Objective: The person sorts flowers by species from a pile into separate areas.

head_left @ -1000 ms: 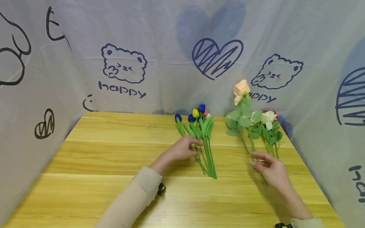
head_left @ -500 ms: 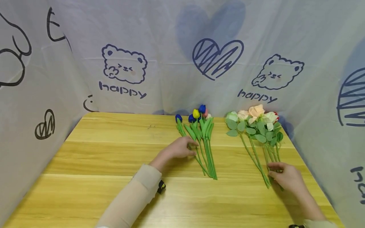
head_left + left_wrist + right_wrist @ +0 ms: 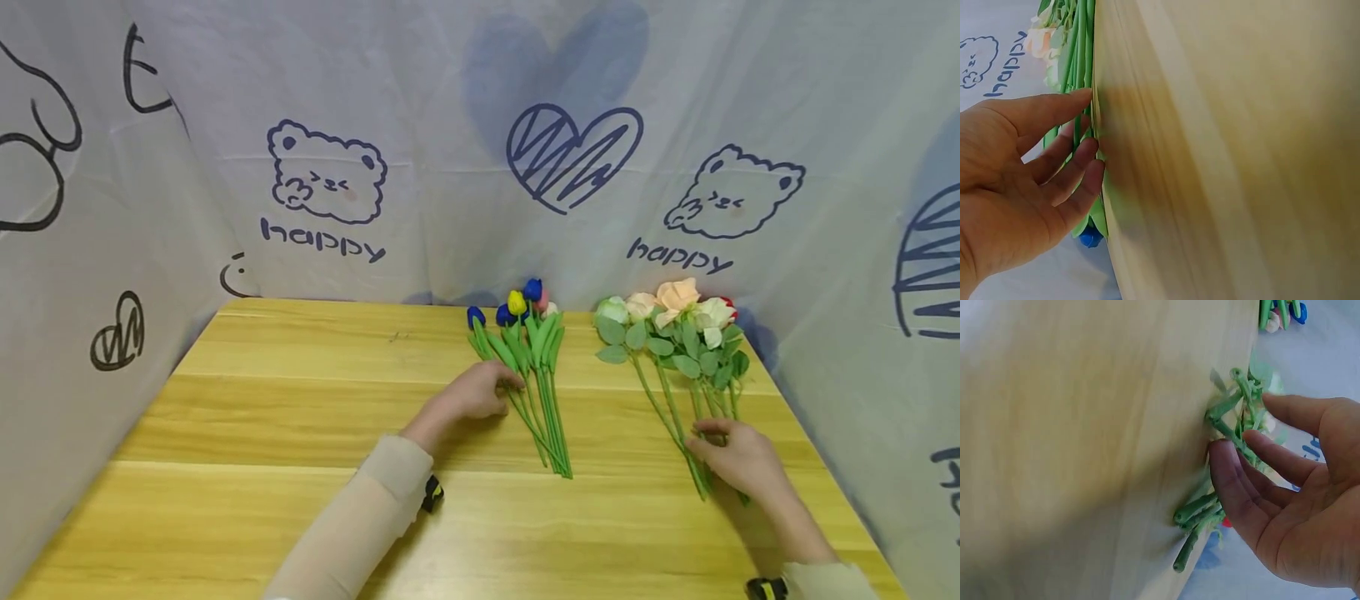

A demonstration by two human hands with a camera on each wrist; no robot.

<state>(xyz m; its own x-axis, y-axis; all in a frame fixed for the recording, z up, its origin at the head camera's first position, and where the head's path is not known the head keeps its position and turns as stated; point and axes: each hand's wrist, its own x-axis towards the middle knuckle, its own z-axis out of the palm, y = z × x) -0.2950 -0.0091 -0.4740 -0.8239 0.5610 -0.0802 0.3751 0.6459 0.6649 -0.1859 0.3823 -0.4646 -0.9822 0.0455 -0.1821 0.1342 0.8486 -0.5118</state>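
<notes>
On the left, artificial tulips [image 3: 542,342] in blue, yellow, pink and white lie in a loose row, stems toward me. My left hand [image 3: 480,390] is at the stem of the leftmost blue tulip [image 3: 476,317]. In the left wrist view its thumb and fingers are apart, fingertips [image 3: 1089,148] right at the green stems. Artificial roses [image 3: 677,297], peach, white, pale green and red, lie on the right. My right hand [image 3: 738,454] is at the lower part of their stems [image 3: 667,408]. In the right wrist view its thumb and fingers are spread beside the cut stem ends [image 3: 1222,412].
The wooden table [image 3: 300,500] reaches to a pale cloth backdrop [image 3: 450,100] with bear and heart drawings. Cloth also hangs along the left and right table edges. A strip of bare wood lies between the tulips and the roses.
The right hand laid the peach rose down among the other roses, let go, then shifted slightly left along the stems. The leftmost blue tulip has slid slightly right under the left hand.
</notes>
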